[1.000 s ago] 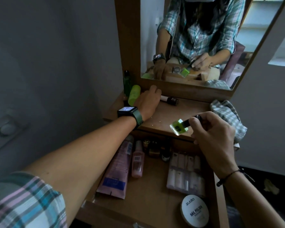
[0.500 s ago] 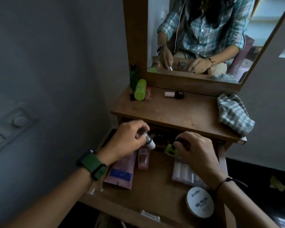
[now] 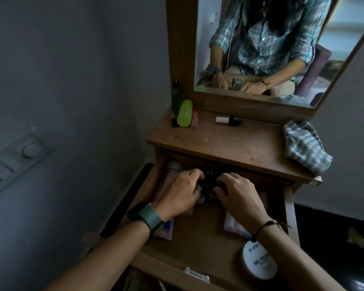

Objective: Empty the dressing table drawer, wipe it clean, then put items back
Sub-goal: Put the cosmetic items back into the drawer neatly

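The wooden drawer [image 3: 198, 244] stands pulled open below the dressing table top [image 3: 229, 143]. Both hands are inside it near the back. My left hand [image 3: 181, 192] grips a small white-capped bottle [image 3: 200, 195]. My right hand [image 3: 237, 194] holds a green nail polish bottle [image 3: 213, 194] by its black cap. Several small dark bottles [image 3: 206, 177] stand at the drawer's back, between my fingers. A pink tube [image 3: 166, 183] lies at the drawer's left, a white packet [image 3: 233, 225] to the right, and a round white nail polish remover tub [image 3: 260, 262] at the front right.
On the table top lie a green cylinder bottle [image 3: 185, 113], a dark green bottle [image 3: 176, 95], a small pink item [image 3: 194, 118], a nail polish bottle on its side [image 3: 228, 120] and a checked cloth [image 3: 305, 145]. A mirror [image 3: 271, 49] stands behind. A grey wall with switches is at left.
Both hands came down from the table top into the drawer, the left with the white-capped bottle, the right with the green nail polish. They now sit lower, toward the drawer's back.
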`<state>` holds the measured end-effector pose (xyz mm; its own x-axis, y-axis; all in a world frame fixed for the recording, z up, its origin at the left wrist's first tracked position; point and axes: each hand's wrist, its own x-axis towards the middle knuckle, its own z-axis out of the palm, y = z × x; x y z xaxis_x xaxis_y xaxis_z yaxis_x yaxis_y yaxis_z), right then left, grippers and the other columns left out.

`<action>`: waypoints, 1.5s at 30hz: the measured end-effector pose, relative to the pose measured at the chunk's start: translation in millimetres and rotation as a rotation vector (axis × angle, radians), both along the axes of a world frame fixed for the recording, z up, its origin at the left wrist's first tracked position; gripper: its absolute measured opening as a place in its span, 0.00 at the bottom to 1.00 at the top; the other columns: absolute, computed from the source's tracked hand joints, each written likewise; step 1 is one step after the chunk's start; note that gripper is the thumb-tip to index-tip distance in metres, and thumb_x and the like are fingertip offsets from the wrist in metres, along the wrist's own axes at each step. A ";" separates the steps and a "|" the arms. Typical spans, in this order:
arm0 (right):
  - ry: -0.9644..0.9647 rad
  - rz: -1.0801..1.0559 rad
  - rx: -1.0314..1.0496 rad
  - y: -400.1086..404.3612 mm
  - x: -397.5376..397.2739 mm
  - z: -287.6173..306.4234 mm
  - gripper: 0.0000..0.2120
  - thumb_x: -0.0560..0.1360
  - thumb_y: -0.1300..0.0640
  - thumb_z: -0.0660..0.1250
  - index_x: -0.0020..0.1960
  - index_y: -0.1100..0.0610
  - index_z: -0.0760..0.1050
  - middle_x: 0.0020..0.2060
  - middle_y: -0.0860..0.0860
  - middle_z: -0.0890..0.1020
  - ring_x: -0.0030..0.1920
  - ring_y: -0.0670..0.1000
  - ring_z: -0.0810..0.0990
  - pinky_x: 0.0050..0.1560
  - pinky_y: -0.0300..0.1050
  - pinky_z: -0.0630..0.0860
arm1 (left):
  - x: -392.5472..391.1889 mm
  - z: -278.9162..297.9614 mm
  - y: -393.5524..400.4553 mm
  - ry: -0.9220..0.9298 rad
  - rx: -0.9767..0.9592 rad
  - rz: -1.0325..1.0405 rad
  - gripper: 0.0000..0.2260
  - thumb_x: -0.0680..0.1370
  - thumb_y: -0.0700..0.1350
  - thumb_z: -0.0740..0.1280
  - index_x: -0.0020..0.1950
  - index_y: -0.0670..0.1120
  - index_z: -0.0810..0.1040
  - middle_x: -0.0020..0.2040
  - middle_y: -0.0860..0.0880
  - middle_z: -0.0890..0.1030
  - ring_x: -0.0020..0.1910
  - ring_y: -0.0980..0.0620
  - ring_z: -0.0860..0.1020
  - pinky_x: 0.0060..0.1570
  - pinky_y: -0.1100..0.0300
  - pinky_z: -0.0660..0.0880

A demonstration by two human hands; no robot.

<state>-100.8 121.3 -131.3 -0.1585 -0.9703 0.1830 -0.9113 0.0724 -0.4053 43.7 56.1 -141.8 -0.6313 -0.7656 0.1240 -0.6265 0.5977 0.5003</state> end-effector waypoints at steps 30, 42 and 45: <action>0.016 0.058 -0.083 4.4 5.4 -11.6 0.14 0.78 0.54 0.59 0.63 0.55 0.69 0.52 0.52 0.79 0.44 0.53 0.80 0.38 0.43 0.74 | -4.3 -14.9 -2.6 0.055 -0.128 0.028 0.16 0.76 0.45 0.63 0.63 0.52 0.66 0.56 0.46 0.75 0.52 0.50 0.77 0.48 0.61 0.73; -0.034 0.058 -0.170 7.9 5.6 -9.1 0.13 0.77 0.51 0.59 0.60 0.53 0.69 0.47 0.50 0.80 0.40 0.51 0.80 0.37 0.45 0.76 | -4.0 -17.5 -4.5 0.024 -0.144 0.023 0.15 0.76 0.46 0.62 0.62 0.51 0.66 0.56 0.49 0.74 0.53 0.52 0.74 0.47 0.65 0.68; -0.043 0.061 -0.193 10.1 4.9 -4.8 0.11 0.77 0.52 0.60 0.58 0.54 0.71 0.44 0.50 0.81 0.37 0.50 0.80 0.34 0.43 0.75 | -3.4 -18.4 -5.0 -0.001 -0.160 0.008 0.15 0.76 0.45 0.62 0.62 0.49 0.68 0.57 0.48 0.74 0.56 0.52 0.72 0.51 0.64 0.67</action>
